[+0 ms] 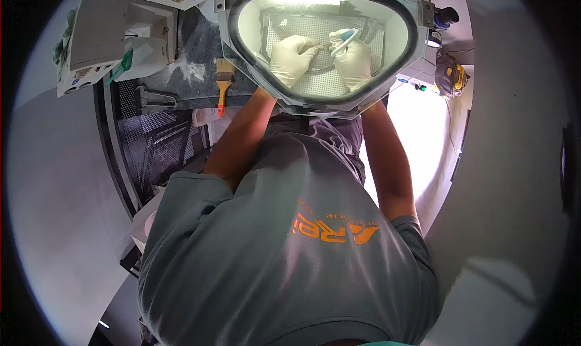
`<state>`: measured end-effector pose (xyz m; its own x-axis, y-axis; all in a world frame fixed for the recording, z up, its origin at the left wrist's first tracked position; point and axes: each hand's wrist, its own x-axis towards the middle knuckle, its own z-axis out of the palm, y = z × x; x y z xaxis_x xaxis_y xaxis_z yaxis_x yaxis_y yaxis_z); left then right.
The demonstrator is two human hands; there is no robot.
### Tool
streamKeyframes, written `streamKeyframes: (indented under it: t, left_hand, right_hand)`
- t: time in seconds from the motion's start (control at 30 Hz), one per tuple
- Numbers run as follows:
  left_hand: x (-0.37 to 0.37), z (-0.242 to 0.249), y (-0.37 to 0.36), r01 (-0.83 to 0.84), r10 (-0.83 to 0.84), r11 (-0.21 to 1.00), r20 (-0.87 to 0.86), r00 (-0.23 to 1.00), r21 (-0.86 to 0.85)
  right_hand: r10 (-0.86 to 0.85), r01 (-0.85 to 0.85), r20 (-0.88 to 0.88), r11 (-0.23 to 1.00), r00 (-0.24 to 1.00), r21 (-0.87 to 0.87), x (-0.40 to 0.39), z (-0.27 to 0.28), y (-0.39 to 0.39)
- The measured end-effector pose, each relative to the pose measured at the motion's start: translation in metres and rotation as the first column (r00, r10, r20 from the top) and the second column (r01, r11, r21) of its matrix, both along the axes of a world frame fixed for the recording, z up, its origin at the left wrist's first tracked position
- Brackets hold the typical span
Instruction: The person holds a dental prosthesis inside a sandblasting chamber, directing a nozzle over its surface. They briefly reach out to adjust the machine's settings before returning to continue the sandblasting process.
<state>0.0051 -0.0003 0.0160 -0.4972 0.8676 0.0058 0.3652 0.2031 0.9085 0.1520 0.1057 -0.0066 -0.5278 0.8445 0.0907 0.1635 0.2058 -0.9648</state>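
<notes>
Both of my hands, in white gloves, are inside a lit cabinet and seen through its clear window [327, 1] with a black rim. My left hand [290, 62] is closed, its thumb and fingers pinched together on something too small to make out. Close by on the right, my right hand [353, 65] is wrapped round a blue and white pen-like handpiece [347, 35] with a thin hose. The two hands' fingertips nearly meet. Under them lies a perforated grid floor [321, 83].
Left of the cabinet, a flat brush [224, 83] with a wooden handle lies on a dusty dark worktop [196, 43]. A white box-shaped device [100, 34] stands further left. A yellow and black tool [451, 77] is at the right.
</notes>
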Motion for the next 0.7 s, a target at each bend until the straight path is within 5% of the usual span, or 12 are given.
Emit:
streamKeyframes:
  t: [0.07, 0.17, 0.2, 0.4, 0.53, 0.63, 0.7]
  left_hand:
    - [-0.004, -0.017, 0.000, 0.026, -0.022, 0.999, -0.111, 0.994, 0.038]
    - [-0.005, -0.021, 0.000, 0.029, -0.025, 0.999, -0.092, 0.995, 0.040]
    - [0.001, 0.000, 0.001, -0.014, 0.017, 0.999, 0.073, 0.997, -0.041]
    - [0.001, 0.002, 0.000, -0.012, 0.013, 1.000, 0.018, 1.000, -0.029]
    - [0.002, 0.004, -0.001, -0.021, 0.022, 0.999, 0.024, 0.999, -0.048]
    - [-0.002, -0.002, -0.001, -0.010, 0.006, 0.999, -0.062, 0.998, -0.048]
    - [-0.004, -0.011, -0.001, 0.010, -0.011, 1.000, -0.079, 0.997, -0.015]
  right_hand:
    - [0.011, -0.011, 0.027, 1.000, 1.000, -0.026, 0.001, -0.002, 0.001]
    - [0.020, -0.018, 0.035, 0.999, 0.999, -0.039, 0.002, -0.002, 0.002]
    - [0.020, -0.019, 0.033, 0.999, 0.999, -0.039, 0.003, -0.001, 0.002]
    - [-0.032, 0.029, -0.049, 0.998, 0.998, -0.050, 0.002, 0.002, -0.001]
    - [-0.058, 0.061, -0.069, 0.997, 0.996, 0.039, 0.001, 0.003, -0.001]
    - [-0.064, 0.062, 0.078, 0.998, 0.995, 0.019, 0.001, 0.012, 0.000]
    - [-0.036, 0.035, 0.006, 0.986, 0.999, 0.161, 0.004, 0.010, 0.001]
